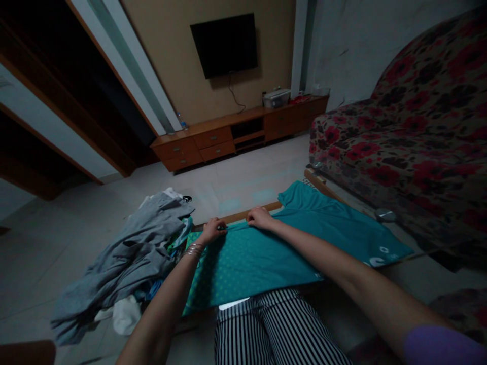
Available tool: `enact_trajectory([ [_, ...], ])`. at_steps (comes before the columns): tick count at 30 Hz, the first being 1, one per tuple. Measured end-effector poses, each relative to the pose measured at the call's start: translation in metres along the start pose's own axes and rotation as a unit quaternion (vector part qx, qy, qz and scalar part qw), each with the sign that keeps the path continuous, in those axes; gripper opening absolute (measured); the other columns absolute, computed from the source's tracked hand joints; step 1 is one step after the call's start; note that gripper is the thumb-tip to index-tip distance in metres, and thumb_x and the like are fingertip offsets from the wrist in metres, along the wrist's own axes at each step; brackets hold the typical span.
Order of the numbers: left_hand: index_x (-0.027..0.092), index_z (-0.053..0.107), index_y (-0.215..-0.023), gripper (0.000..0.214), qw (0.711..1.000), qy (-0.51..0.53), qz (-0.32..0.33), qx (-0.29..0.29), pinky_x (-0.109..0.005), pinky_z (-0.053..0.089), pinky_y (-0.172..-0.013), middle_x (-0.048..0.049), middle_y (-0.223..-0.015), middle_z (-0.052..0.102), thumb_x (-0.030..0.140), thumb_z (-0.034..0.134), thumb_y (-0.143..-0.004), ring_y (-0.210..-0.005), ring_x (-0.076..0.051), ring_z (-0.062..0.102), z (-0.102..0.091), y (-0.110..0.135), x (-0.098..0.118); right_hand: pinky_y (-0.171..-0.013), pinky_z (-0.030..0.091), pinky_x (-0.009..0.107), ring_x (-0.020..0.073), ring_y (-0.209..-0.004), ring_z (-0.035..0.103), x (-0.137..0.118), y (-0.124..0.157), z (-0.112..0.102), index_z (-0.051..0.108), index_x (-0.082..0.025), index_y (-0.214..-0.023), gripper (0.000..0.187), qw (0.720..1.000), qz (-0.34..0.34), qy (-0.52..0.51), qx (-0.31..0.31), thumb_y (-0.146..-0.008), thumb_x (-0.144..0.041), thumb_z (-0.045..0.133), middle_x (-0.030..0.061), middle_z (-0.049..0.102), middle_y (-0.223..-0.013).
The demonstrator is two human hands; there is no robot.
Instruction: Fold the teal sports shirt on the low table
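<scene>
- With left hand [215,230], pinching the far edge of the shirt [262,256] between thumb and fingers.
- With right hand [261,218], curled onto the same edge, apparently gripping cloth too; how firmly, hard to tell, with fingertips partly hidden.
- Between both hands, a narrow ridge of gathered cloth.
- Spread over the table [318,182] in front of the lap: the shirt, dotted at the left end, with a sleeve [300,197] at the far right and pale letters [376,262] along the near edge.
- Close to the striped trousers [281,324] on the near side; close to the pile [148,258] on the left.
- Risk of a skewed edge, from pulling harder with one hand than the other.
- Risk of trapped creases, from ripples around the sleeve and towards the right end.
- Risk of sliding into the lap, from thin, slippery-looking cloth so near the trousers, if tugged that way.
- Risk of snagging or mixing with the pile, from too little room at the left end.
- Risk of losing the edge, from so small a pinch.
</scene>
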State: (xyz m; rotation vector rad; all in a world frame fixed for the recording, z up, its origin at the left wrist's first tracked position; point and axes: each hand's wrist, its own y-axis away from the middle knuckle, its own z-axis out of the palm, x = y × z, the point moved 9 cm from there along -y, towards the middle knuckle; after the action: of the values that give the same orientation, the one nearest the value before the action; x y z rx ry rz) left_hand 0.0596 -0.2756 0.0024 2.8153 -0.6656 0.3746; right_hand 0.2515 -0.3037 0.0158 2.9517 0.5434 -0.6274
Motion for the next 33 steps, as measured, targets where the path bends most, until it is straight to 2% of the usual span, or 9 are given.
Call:
enact_trajectory([
  [6, 0.016, 0.063, -0.082, 0.02, 1.0, 0.02, 0.006, -0.004, -0.033, 0.04, -0.086, -0.0073, -0.097, 0.061, 0.033, 0.063, -0.072, -0.095, -0.022, 0.053, -0.005, -0.011, -0.011, -0.075, 0.039, 0.025, 0.0201, -0.09, 0.062, 0.0, -0.008, 0.004, 0.074, -0.018, -0.086, 0.014, 0.999, 0.04, 0.008, -0.012, -0.078, -0.02, 0.062, 0.0071, 0.071, -0.092],
  [10, 0.015, 0.058, -0.085, 0.025, 0.999, 0.048, 0.008, -0.004, -0.028, 0.042, -0.073, -0.0041, -0.083, 0.061, 0.039, 0.054, -0.077, -0.078, -0.018, 0.054, -0.005, -0.011, -0.014, -0.078, 0.039, 0.026, 0.0193, -0.092, 0.061, 0.002, -0.009, 0.003, 0.072, -0.019, -0.088, 0.018, 0.999, 0.047, 0.005, 0.004, -0.083, -0.023, 0.055, 0.0068, 0.071, -0.095],
  [15, 0.015, 0.057, -0.092, 0.04, 0.997, 0.071, 0.0, -0.006, -0.027, 0.042, -0.071, -0.0052, -0.088, 0.063, 0.05, 0.058, -0.073, -0.08, -0.019, 0.056, -0.009, -0.008, -0.021, -0.083, 0.037, 0.027, 0.0187, -0.096, 0.061, 0.003, -0.007, 0.004, 0.07, -0.02, -0.096, 0.02, 0.999, 0.043, -0.006, 0.026, -0.087, -0.025, 0.053, 0.0061, 0.07, -0.097],
  [19, 0.016, 0.06, -0.086, 0.045, 0.996, 0.068, -0.022, -0.047, -0.025, 0.041, -0.067, -0.0031, -0.084, 0.064, 0.056, 0.061, -0.066, -0.078, -0.019, 0.057, -0.013, -0.003, -0.041, -0.087, 0.036, 0.027, 0.0181, -0.099, 0.06, 0.007, -0.005, 0.005, 0.07, -0.021, -0.097, 0.018, 0.998, 0.034, -0.013, 0.043, -0.088, -0.026, 0.055, 0.0051, 0.07, -0.099],
  [23, 0.016, 0.061, -0.076, 0.032, 0.996, 0.029, -0.06, -0.063, -0.024, 0.04, -0.065, -0.0016, -0.074, 0.062, 0.047, 0.059, -0.068, -0.072, -0.018, 0.055, -0.022, 0.007, -0.072, -0.088, 0.036, 0.028, 0.0185, -0.101, 0.058, 0.012, -0.004, 0.006, 0.069, -0.02, -0.097, 0.016, 0.998, 0.029, -0.012, 0.06, -0.088, -0.029, 0.059, 0.0057, 0.068, -0.102],
  [26, 0.016, 0.061, -0.08, 0.028, 0.996, -0.001, -0.089, -0.033, -0.027, 0.04, -0.069, -0.0049, -0.078, 0.063, 0.042, 0.055, -0.074, -0.076, -0.02, 0.057, -0.031, 0.016, -0.089, -0.092, 0.036, 0.031, 0.0206, -0.106, 0.054, 0.015, -0.002, 0.006, 0.068, -0.019, -0.101, 0.021, 0.996, 0.035, -0.005, 0.078, -0.089, -0.033, 0.06, 0.0083, 0.065, -0.107],
  [28, 0.016, 0.062, -0.086, 0.026, 0.994, -0.048, -0.102, 0.004, -0.03, 0.041, -0.075, -0.0082, -0.088, 0.065, 0.039, 0.051, -0.079, -0.085, -0.023, 0.058, -0.038, 0.025, -0.091, -0.094, 0.035, 0.034, 0.0217, -0.111, 0.051, 0.014, 0.004, 0.003, 0.066, -0.018, -0.107, 0.025, 0.994, 0.037, -0.004, 0.105, -0.09, -0.034, 0.059, 0.0101, 0.063, -0.111],
  [30, 0.016, 0.063, -0.096, 0.027, 0.981, -0.133, -0.117, 0.074, -0.036, 0.042, -0.083, -0.0129, -0.105, 0.064, 0.034, 0.047, -0.083, -0.1, -0.028, 0.056, -0.049, 0.037, -0.082, -0.097, 0.035, 0.034, 0.021, -0.113, 0.049, 0.011, 0.016, -0.003, 0.063, -0.018, -0.115, 0.028, 0.989, 0.02, -0.015, 0.148, -0.092, -0.032, 0.056, 0.0104, 0.061, -0.115],
  [33, 0.013, 0.057, -0.12, 0.039, 0.943, -0.239, -0.115, 0.202, -0.048, 0.036, -0.097, -0.0196, -0.137, 0.047, 0.025, 0.039, -0.088, -0.127, -0.034, 0.04, -0.058, 0.062, -0.046, -0.103, 0.033, 0.035, 0.0194, -0.12, 0.047, 0.014, 0.045, -0.013, 0.057, -0.019, -0.127, 0.034, 0.977, -0.013, -0.023, 0.212, -0.094, -0.025, 0.051, 0.0098, 0.056, -0.127],
])
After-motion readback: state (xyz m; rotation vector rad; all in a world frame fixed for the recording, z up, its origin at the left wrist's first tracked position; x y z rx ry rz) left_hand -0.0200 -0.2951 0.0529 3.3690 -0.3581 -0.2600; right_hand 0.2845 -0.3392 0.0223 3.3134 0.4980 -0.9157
